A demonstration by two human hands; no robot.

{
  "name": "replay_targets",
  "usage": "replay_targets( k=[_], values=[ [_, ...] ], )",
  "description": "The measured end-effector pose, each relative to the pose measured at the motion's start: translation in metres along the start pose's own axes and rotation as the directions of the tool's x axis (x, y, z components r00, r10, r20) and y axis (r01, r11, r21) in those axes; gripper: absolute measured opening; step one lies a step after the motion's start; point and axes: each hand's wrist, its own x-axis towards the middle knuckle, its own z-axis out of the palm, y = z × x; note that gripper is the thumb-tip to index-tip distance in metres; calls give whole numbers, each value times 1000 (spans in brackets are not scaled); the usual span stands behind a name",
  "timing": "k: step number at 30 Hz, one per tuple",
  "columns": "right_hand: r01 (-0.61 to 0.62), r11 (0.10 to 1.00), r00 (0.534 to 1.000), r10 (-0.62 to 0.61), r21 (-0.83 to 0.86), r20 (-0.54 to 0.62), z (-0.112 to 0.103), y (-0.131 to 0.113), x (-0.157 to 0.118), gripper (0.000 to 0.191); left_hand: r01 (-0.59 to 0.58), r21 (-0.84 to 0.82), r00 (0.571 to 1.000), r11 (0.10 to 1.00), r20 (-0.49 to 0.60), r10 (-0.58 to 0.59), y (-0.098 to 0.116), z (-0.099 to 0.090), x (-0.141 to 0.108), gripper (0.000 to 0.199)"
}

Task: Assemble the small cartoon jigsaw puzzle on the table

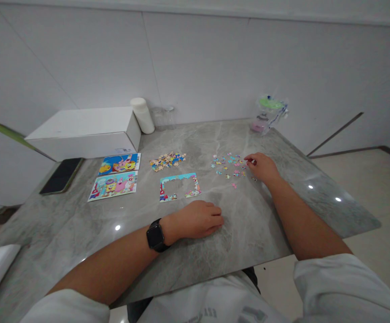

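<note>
"In the head view, what's the right hand (263,168) doing?"

"Seemingly picking among the loose pieces (236,172), two o'clock from the puzzle border (178,176); I can't tell whether it pinches one."

"And the left hand (197,220)?"

"Resting at the border's five o'clock, loosely curled; grip unclear."

"Next move?"

"Probably calls for matching a piece to the border's broken six o'clock side."

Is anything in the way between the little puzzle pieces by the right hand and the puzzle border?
Nothing visible stands between the loose pieces by the right hand and the puzzle border. The left hand lies nearer the person, outside that path.
</note>
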Motion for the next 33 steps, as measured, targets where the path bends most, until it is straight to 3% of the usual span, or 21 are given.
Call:
replay_targets(
  k=[5, 23, 27, 33],
  values=[
    [20, 1000, 1000, -20, 5, 12, 0, -2, -1, 28, -77, -10, 997, 997, 2, 77, 11, 0, 1, 11],
    [-36, 999, 999, 36, 1, 5, -14, -1, 0, 24, -40, 18, 999, 999, 20, 40, 5, 0, 2, 12],
    [68, 996, 994, -72, 50, 77, -13, -19, -3, 22, -36, 20, 999, 999, 4, 35, 4, 1, 2, 11],
    [243, 963, 939, -263, 115, 220, -3, -55, -12, 18, -32, 14, 999, 999, -3, 32, 2, 3, 1, 10]
  ],
)
